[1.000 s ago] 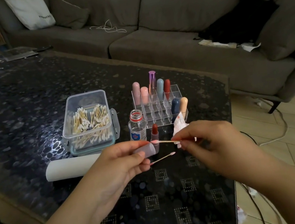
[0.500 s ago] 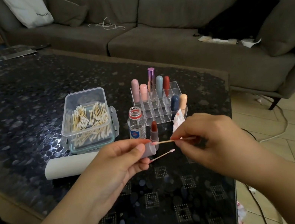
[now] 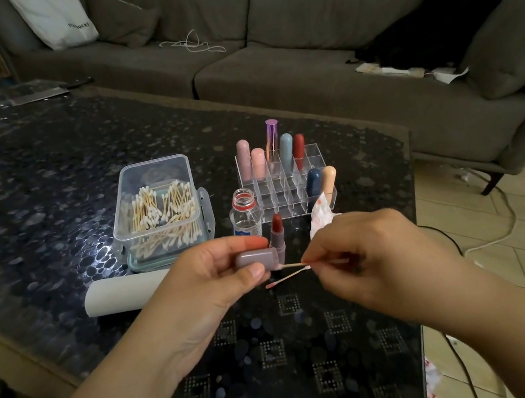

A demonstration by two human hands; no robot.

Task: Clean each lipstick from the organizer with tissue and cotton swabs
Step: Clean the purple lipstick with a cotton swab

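The left hand (image 3: 199, 289) holds a mauve lipstick cap (image 3: 255, 259). The right hand (image 3: 372, 260) pinches a wooden cotton swab (image 3: 291, 265), wiping it. Six lipsticks wait in the clear plastic organizer (image 3: 311, 156).

left hand (image 3: 199, 289) bare | right hand (image 3: 379, 259) bare | forearms unsleeved

The right hand (image 3: 378, 256) covers the far end of the thin wooden cotton swab (image 3: 294, 264) it pinches. The crumpled white tissue (image 3: 321, 215) drops behind its knuckles. The small clear bottle's (image 3: 246, 215) blue label is too small to read.
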